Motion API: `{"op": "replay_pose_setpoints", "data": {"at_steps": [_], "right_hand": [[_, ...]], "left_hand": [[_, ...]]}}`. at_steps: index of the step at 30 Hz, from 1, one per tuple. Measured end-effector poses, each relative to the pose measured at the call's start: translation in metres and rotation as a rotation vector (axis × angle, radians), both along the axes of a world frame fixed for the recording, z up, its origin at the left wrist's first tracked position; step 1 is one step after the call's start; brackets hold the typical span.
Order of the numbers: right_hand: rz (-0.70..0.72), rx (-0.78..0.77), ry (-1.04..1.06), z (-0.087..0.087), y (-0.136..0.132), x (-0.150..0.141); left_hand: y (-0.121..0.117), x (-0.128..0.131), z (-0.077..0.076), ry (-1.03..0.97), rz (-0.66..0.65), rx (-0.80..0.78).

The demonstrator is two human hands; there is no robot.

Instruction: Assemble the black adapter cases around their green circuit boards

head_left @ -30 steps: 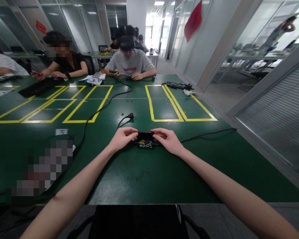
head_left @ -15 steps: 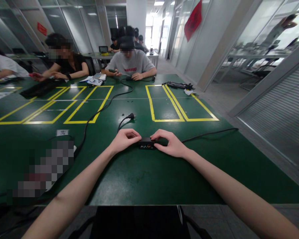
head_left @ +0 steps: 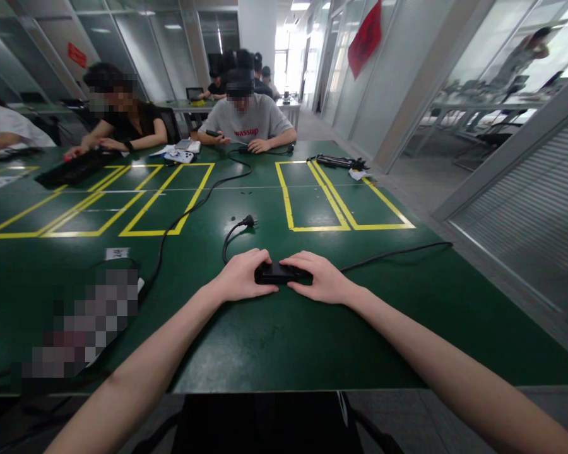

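A black power adapter (head_left: 284, 273) lies on the green table in front of me, its long side facing me. My left hand (head_left: 246, 275) grips its left end, thumb on the near side and fingers over the far edge. The right end is held the same way by my right hand (head_left: 318, 277). The case looks closed along the near side; both ends are partly hidden by my fingers. A black cord with a plug (head_left: 248, 221) curves up behind my left hand. Another black cord (head_left: 392, 255) runs off to the right from behind my right hand.
Yellow tape outlines (head_left: 318, 228) mark the green table (head_left: 265, 353). A long black cable (head_left: 196, 205) crosses on the left, near a small paper label (head_left: 117, 253) and a blurred-out object (head_left: 88, 325). A co-worker (head_left: 248, 120) sits opposite; a folded black tripod-like item (head_left: 338, 162) lies far right.
Both hands have come down around the adapter's near side. Half a second ago the circuit board showed along that side; now the black case covers it.
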State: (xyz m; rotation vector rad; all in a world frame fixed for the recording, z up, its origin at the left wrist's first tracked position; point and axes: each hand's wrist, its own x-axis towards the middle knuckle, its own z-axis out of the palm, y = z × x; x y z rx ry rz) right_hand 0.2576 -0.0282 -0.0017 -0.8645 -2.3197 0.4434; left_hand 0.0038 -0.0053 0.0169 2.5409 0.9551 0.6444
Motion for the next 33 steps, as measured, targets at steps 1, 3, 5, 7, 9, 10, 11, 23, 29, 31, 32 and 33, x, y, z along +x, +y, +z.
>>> {"op": "replay_pose_setpoints", "data": {"at_steps": [1, 3, 5, 7, 9, 10, 11, 23, 29, 31, 32, 33], "right_hand": [[0.003, 0.007, 0.0, 0.0001, -0.0001, -0.0002], [0.01, 0.006, 0.0, 0.0008, -0.0002, -0.0001], [0.018, -0.011, -0.003, 0.0013, -0.0002, 0.0007], [0.019, -0.026, -0.003, 0.0012, 0.0002, 0.0018], [0.025, -0.031, -0.013, 0.0004, 0.0008, 0.0028], [0.024, -0.026, -0.026, 0.0, 0.0012, 0.0031], [0.018, -0.019, -0.046, -0.0004, 0.0015, 0.0033], [-0.085, -0.02, -0.171, 0.0061, -0.0036, 0.0006], [-0.068, 0.053, -0.07, 0.0047, -0.0028, 0.0012], [-0.059, 0.092, -0.074, 0.0051, -0.0033, 0.001], [-0.06, 0.108, -0.081, 0.0053, -0.0036, 0.001], [-0.063, 0.123, -0.085, 0.0053, -0.0037, 0.001]], "left_hand": [[-0.0006, 0.0013, -0.0005, 0.009, -0.009, 0.014], [-0.0015, 0.0041, -0.0012, 0.03, -0.024, 0.051], [-0.0017, 0.0066, -0.0017, 0.078, -0.029, 0.107], [-0.0014, 0.0081, -0.0022, 0.134, -0.031, 0.161], [-0.0009, 0.0084, -0.0025, 0.163, -0.044, 0.194], [-0.0007, 0.0082, -0.0025, 0.166, -0.054, 0.203], [-0.0005, 0.0078, -0.0024, 0.163, -0.063, 0.208], [0.0003, 0.0074, 0.002, 0.139, -0.12, 0.291], [0.0017, 0.0078, -0.0014, 0.148, -0.094, 0.313], [0.0018, 0.0068, -0.002, 0.119, -0.104, 0.302], [0.0018, 0.0064, -0.0024, 0.101, -0.107, 0.302], [0.002, 0.0062, -0.0029, 0.087, -0.107, 0.304]]}}
